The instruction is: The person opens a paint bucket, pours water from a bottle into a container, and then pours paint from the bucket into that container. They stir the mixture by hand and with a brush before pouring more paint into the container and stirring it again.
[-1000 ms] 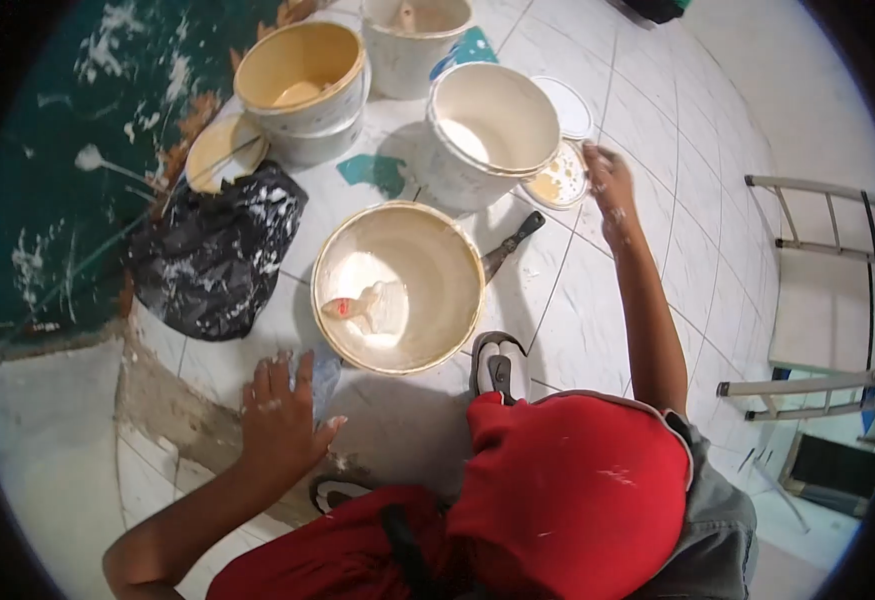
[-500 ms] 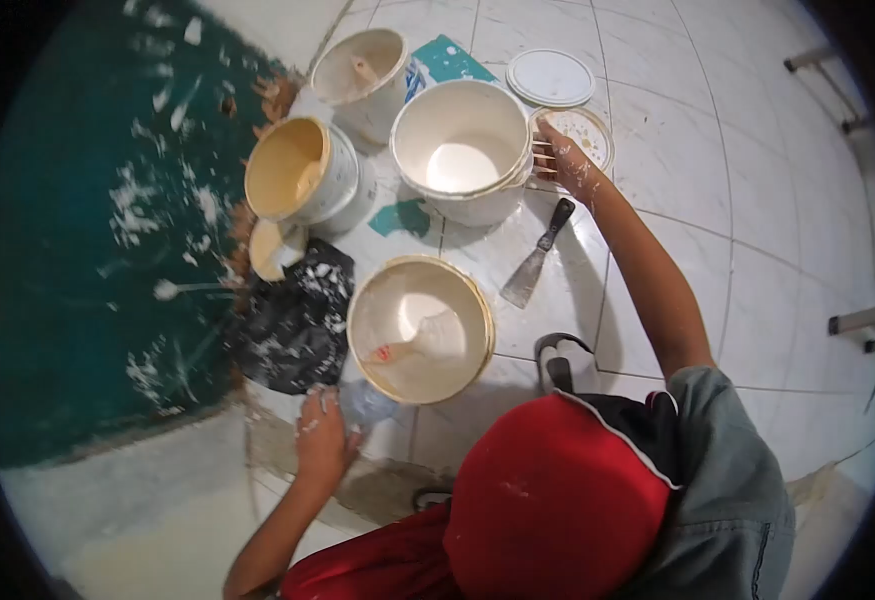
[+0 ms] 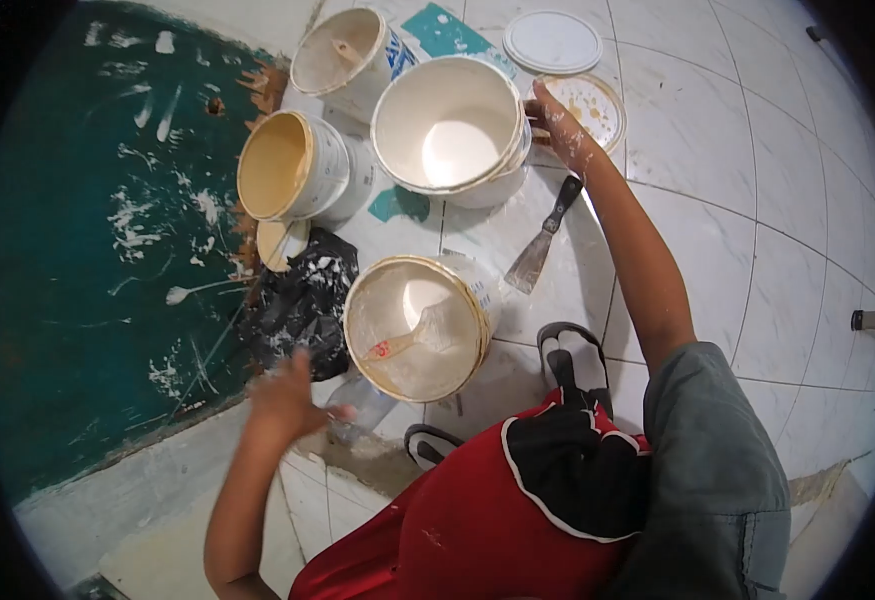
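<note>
My left hand (image 3: 285, 405) is blurred by motion, with thumb and fingers apart and nothing visible in it. It hovers beside a clear plastic item (image 3: 365, 408) whose kind I cannot make out, below a crumpled black plastic bag (image 3: 302, 300) with white smears. My right hand (image 3: 560, 130) is at the right side of a large white bucket (image 3: 497, 190), fingers stretched out and apart against it; some fingertips are hidden. In the nearest bucket (image 3: 477, 370) lies a paintbrush (image 3: 407, 340) with a pale handle. A putty knife (image 3: 544, 235) rests on the tiles under my right forearm.
A bucket with yellowish insides (image 3: 322, 170) and another holding a brush (image 3: 367, 85) stand further left. Two lids, a white one (image 3: 554, 40) and a spotted one (image 3: 597, 110), lie at the back. A green, paint-smeared wall panel (image 3: 67, 270) borders the left. Sandalled feet (image 3: 572, 350) are close by.
My left hand has lifted away from the clear plastic item and moved left. My right hand stays at the large bucket's side. The view has shifted, and more of the legs and sandals shows.
</note>
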Available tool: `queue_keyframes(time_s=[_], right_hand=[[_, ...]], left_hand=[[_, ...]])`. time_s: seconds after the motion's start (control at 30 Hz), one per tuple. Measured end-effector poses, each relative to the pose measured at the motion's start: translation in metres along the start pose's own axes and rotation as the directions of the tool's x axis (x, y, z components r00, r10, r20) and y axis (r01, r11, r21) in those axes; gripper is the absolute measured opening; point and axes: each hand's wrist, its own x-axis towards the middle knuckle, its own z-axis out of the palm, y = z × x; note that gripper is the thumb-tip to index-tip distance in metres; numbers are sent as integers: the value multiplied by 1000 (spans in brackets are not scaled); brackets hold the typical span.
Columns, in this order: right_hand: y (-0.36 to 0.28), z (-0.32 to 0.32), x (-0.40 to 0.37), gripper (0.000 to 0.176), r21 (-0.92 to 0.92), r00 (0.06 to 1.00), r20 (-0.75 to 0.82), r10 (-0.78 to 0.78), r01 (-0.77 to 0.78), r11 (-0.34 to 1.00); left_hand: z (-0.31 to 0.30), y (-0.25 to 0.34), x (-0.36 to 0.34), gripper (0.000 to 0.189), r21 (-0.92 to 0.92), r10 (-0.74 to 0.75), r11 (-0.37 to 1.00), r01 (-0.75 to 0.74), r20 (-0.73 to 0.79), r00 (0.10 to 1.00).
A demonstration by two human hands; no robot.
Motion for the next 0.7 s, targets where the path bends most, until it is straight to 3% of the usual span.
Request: queue_keyframes(time_s=[0.07, 0.13, 0.2, 0.3, 0.37, 0.4, 0.47, 0.53, 0.6, 0.67, 0.7], right_hand=[[9, -3, 6, 85, -28, 1000, 6, -6, 6, 1000], [12, -1, 13, 79, -43, 997, -42, -59, 57, 997], [9, 4, 8, 84, -53, 995, -12, -95, 94, 994], [15, 3, 14, 91, -40, 990, 7, -140, 140, 989], [12, 5, 7, 91, -37, 992, -31, -121, 120, 992], [11, 5, 6, 90, -52, 994, -59, -91, 88, 995], [4, 11, -11, 82, -61, 990, -109, -89, 83, 995], [11, 11, -16, 78, -97, 982, -175, -70, 53, 994], [20, 7, -12, 74, -161, 974, -221, -55, 19, 987], [33, -5, -6, 66, -346, 972, -233, -36, -48, 937], [31, -4, -10, 66, -371, 974, -223, -40, -47, 927]], left_hand=[[-28, -11, 3, 87, -53, -66, 997, 55, -233, 970], [-59, -10, 11, 56, -116, -53, 993, -9, -516, 855], [-90, -2, 33, 41, -122, 18, 985, -123, -636, 772], [-132, 23, 74, 38, -157, 82, 957, -244, -662, 745], [-154, 44, 110, 40, -326, 108, 827, -457, -706, 700], [-165, 55, 128, 40, -308, 134, 823, -478, -712, 689], [-189, 75, 159, 43, -219, 111, 763, -608, -882, 457], [-216, 92, 184, 47, -154, 116, 691, -706, -941, 319], [-239, 104, 216, 57, -221, 245, 548, -807, -880, 407], [-257, 118, 260, 69, -344, 403, 421, -840, -758, 512], [-263, 124, 261, 72, -355, 488, 408, -841, -693, 530]])
